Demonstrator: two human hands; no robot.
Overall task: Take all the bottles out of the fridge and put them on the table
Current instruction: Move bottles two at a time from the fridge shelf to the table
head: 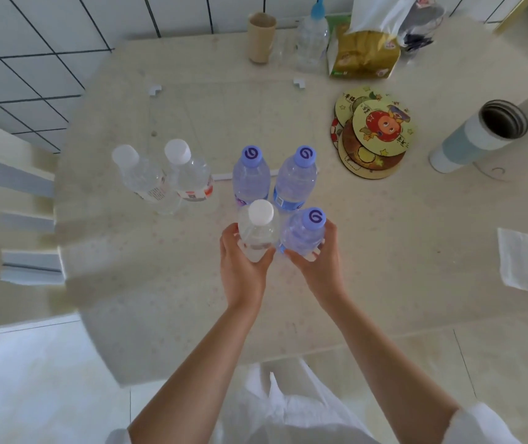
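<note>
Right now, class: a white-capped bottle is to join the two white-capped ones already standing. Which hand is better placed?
The left hand. It already holds the white-capped bottle, and the standing white-capped pair is on its side of the table. The right hand grips a purple-capped bottle.

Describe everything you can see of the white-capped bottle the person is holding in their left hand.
The white-capped bottle is a small bottle of clear, see-through plastic with a round white screw cap. It stands roughly upright over the pale table; whether its base touches down is hidden. The left hand grips its lower body, fingers curled round it. It sits right beside the purple-capped bottle held in the right hand, just in front of two purple-capped bottles standing on the table.
</note>
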